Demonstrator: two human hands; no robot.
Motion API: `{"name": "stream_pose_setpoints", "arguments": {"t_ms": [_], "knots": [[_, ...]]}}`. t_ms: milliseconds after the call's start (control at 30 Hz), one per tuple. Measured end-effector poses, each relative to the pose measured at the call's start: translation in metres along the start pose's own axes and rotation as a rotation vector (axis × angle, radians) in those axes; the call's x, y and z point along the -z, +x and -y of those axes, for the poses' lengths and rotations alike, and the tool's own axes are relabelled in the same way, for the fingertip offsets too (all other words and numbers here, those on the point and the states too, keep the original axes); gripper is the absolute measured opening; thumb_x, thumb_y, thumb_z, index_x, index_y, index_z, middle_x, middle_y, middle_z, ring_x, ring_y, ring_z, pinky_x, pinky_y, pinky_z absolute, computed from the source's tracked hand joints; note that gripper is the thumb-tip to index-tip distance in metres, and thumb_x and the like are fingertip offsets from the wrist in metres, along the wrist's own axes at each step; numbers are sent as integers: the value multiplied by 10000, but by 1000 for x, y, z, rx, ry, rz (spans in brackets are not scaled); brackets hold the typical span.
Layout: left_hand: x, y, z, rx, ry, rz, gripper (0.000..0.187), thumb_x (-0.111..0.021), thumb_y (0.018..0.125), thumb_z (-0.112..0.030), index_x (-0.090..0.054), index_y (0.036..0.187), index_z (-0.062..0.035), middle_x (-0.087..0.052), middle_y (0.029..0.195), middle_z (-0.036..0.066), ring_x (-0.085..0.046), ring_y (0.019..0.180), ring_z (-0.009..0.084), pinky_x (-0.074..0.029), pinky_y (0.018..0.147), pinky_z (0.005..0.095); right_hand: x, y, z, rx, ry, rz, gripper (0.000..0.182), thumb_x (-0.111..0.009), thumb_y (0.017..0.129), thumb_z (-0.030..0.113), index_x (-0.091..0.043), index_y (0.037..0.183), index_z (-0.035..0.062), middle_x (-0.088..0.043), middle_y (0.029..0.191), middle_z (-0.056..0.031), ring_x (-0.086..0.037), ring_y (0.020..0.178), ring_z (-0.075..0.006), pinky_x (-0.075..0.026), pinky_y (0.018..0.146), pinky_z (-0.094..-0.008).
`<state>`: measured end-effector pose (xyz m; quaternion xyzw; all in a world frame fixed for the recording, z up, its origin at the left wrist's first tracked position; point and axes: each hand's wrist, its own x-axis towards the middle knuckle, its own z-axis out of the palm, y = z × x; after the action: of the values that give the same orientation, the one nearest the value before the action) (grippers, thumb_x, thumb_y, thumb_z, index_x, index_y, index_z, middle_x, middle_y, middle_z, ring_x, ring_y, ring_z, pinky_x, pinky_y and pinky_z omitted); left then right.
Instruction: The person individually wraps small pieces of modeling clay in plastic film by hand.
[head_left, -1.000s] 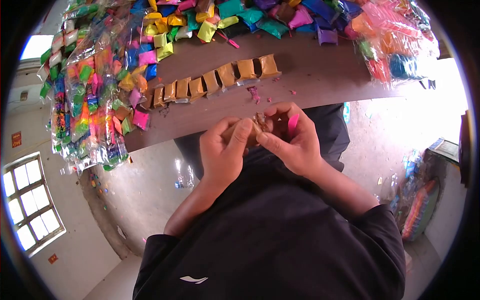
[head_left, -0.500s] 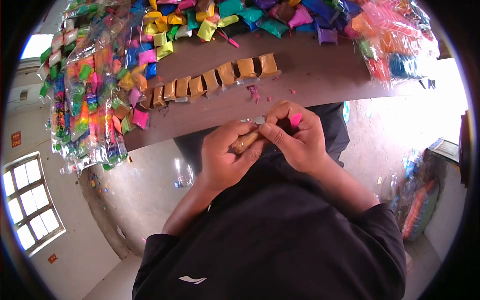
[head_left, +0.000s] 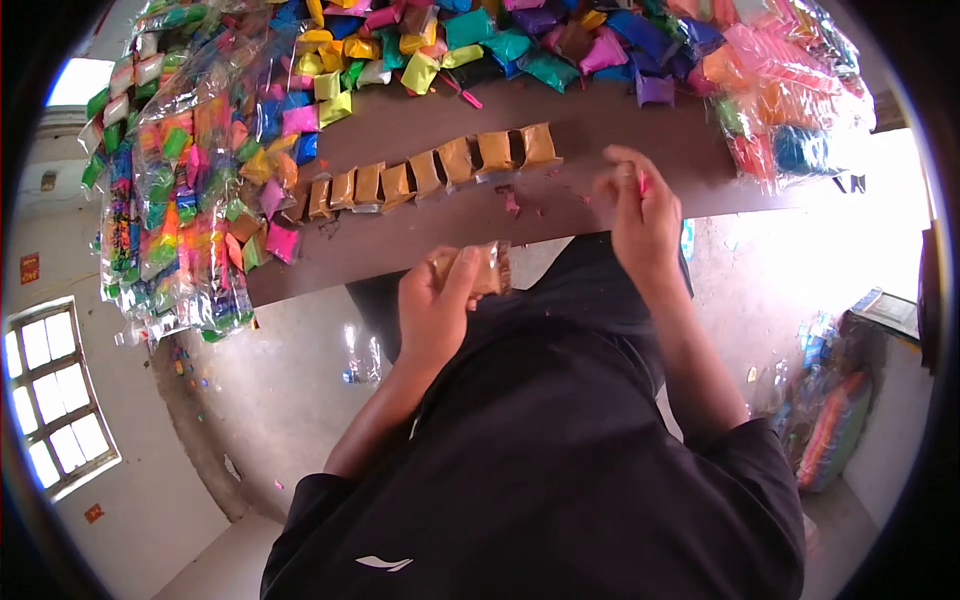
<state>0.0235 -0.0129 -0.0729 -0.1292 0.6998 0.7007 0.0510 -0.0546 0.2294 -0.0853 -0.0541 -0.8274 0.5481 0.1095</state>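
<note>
My left hand [head_left: 432, 305] grips a brown packet [head_left: 490, 272] in clear wrapping between thumb and fingers, just in front of the table edge. Its wrapper end sticks out on the right. My right hand [head_left: 645, 215] is raised over the table's front edge, apart from the packet and slightly smeared by motion. A small pink piece [head_left: 644, 184] shows among its curled fingers; most of it is hidden. Beyond my hands, a slanting row of similar brown packets [head_left: 425, 172] stands on the table.
Many coloured packets [head_left: 545, 70] cover the back of the brown table [head_left: 400, 232]. Clear bags of packets lie at the left [head_left: 205, 215] and right [head_left: 790, 95]. Pink crumbs [head_left: 511, 200] lie near the row. Plastic bottles [head_left: 362, 360] stand on the floor.
My hands have parted. The right one has lifted away up and right with the pink piece; the left one keeps the brown packet, now turned with its wrapper end showing.
</note>
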Motion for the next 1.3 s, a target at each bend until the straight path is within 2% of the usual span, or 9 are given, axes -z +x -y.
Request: {"name": "stream_pose_setpoints", "arguments": {"t_ms": [33, 167, 367, 533, 733, 800, 867, 967, 1300], "knots": [[7, -3, 3, 21, 71, -27, 304, -696, 1023, -275, -693, 982, 26, -686, 802, 25, -602, 688, 53, -487, 619, 226, 8, 12, -29, 292, -317, -44, 269, -537, 976, 8, -665, 1212, 1, -721, 1118, -225, -681, 1120, -342, -517, 985, -396], [33, -32, -11, 0, 290, 167, 244, -711, 988, -216, -694, 921, 18, -702, 805, 28, -616, 764, 60, -502, 668, 283, -7, -3, -63, 408, -883, 49, 408, -558, 881, 13, -641, 1268, -85, -509, 1481, -299, -359, 1474, -490, -234, 1264, -524], [14, -60, -64, -231, 23, 753, 201, -769, 955, -188, -689, 885, -16, -689, 792, 62, -629, 683, 121, -464, 603, 289, -99, -73, 28, 550, 74, 622, 647, -509, 778, -58, -524, 1423, -92, -463, 1550, -269, -404, 1484, -396, -332, 1225, -476], [40, -71, -19, 0, 4, 294, 234, -706, 1013, -208, -680, 905, -2, -658, 787, 8, -564, 720, 54, -450, 640, 261, -52, -43, -4, 482, -195, 256, 545, -524, 764, -140, -644, 1287, -45, -636, 1355, -211, -551, 1344, -398, -444, 1145, -434], [58, -82, -22, 53, 35, 389, 213, -712, 1004, -181, -645, 894, -11, -623, 842, 38, -559, 777, 82, -441, 687, 264, -103, -80, -1, 514, -402, 451, 628, -560, 794, -47, -531, 1421, -75, -382, 1599, -287, -232, 1546, -474, -140, 1264, -598], [55, -83, -22, -107, -26, 496, 190, -706, 1000, -157, -652, 889, -12, -644, 844, 48, -563, 772, 83, -435, 672, 262, -139, -89, 26, 732, -444, 518, 536, -570, 874, 0, -564, 1409, -31, -497, 1515, -269, -419, 1475, -426, -323, 1213, -554], [60, -87, -23, -137, -61, 412, 184, -684, 1003, -141, -651, 878, -11, -661, 836, 61, -571, 754, 88, -447, 659, 270, -159, -89, 48, -67, 620, 1260, 396, -560, 992, 79, -604, 1381, 23, -630, 1375, -201, -652, 1248, -316, -531, 1029, -424], [76, -82, -23, -205, 229, -151, 174, -626, 1017, -116, -631, 887, 0, -655, 797, 71, -612, 734, 82, -477, 662, 282, -139, -73, 29, -347, 836, 1150, 315, -535, 1066, 140, -633, 1353, 52, -691, 1234, -102, -712, 900, -182, -569, 766, -292], [32, -14, 31, -594, 363, -77, 430, -543, 1038, -303, -556, 1316, 25, -558, 1405, 202, -507, 1329, 396, -363, 1138, 496, -68, -76, 32, -336, 288, 765, 218, -627, 1059, 217, -683, 1138, 22, -629, 847, 25, -515, 670, -35, -401, 585, -219]]}}
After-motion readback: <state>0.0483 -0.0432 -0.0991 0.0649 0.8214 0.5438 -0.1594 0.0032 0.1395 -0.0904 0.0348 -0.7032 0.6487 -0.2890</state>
